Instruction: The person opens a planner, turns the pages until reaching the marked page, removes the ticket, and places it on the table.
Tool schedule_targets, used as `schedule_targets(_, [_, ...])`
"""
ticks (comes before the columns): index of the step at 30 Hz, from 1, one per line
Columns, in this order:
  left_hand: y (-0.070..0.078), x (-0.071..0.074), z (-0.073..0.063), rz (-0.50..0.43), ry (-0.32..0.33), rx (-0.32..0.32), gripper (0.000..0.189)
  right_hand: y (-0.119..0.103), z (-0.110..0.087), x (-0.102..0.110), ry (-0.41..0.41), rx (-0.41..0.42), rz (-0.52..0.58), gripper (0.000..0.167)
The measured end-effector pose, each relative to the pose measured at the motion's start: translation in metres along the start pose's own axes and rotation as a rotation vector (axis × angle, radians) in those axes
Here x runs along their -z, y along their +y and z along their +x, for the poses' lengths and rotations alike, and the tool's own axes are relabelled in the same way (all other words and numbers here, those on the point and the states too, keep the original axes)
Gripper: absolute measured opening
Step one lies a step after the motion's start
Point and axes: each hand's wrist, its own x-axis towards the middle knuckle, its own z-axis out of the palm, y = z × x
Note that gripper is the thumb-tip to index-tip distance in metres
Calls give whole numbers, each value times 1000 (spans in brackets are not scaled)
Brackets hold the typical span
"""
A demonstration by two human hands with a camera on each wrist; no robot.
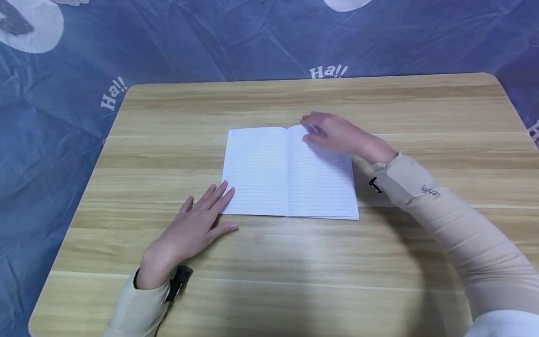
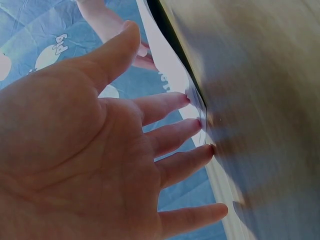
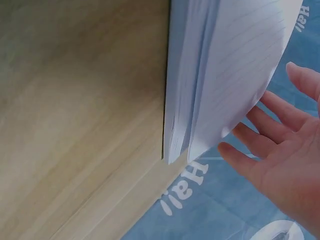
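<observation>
An open notebook (image 1: 257,173) with lined white pages lies flat in the middle of the table. My left hand (image 1: 185,234) has its fingers spread, the fingertips resting on the lower left corner of the left page; its thumb points right, below the notebook's bottom edge. My right hand (image 1: 337,133) is over the top of the right page (image 1: 322,187). In the right wrist view, the fingers of the right hand (image 3: 280,135) reach to a lined page (image 3: 240,65), fingertips right at its surface and thumb held apart. That page bulges away from the stack of sheets (image 3: 182,100) under it.
The wood-grain table (image 1: 168,112) has rounded corners and extends on all sides of the notebook. A blue cloth (image 1: 189,42) with white "Ha!!" lettering hangs behind the table and along its left side. Dark straps (image 1: 178,283) show at the beige sleeves.
</observation>
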Motion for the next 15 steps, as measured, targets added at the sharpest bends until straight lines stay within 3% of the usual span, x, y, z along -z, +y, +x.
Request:
schedule_targets(8, [0,0,0,-3,-2,1,74,8,-12,13,85,-60,28,32])
schedule_targets(15, [1,0,-1,-8,-2,3,74,19,-29,28,162,-138,139,22])
